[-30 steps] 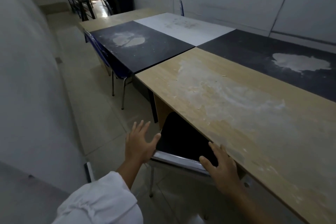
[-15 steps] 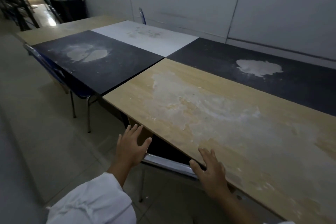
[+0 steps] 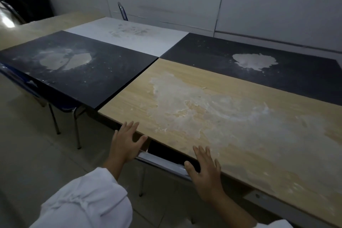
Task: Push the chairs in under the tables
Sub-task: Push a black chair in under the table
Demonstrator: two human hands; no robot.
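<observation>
Black chair [image 3: 166, 154] sits tucked under the near edge of the wooden desk [image 3: 129, 109], close to that desk's near left corner. Only the top of its dark back and the shiny metal rail [image 3: 159, 163] along it show beyond the edge. The left hand [image 3: 125, 144] lies at the left end of the chair back, fingers straight and spread, their tips reaching up to the desk's near edge. The right hand [image 3: 207, 170] lies at the right end of the rail, fingers straight and slightly fanned over the desk's near edge, the thumb set apart against the dark back. Neither hand curls round anything. A white sleeve [image 3: 83, 200] covers the left forearm.

Pale powder [image 3: 203, 116] is smeared across the middle of the wooden desk. To its left, edge to edge, stands a black desk [image 3: 103, 83] with a powder patch, and a blue chair [image 3: 68, 108] is pushed under that desk's near edge, its metal legs on the tiled floor [image 3: 27, 153]. Behind these stand a white desk [image 3: 148, 42] and a second black desk [image 3: 212, 57], also dusted. The top of another blue chair back [image 3: 122, 11] rises at the white desk's far edge.
</observation>
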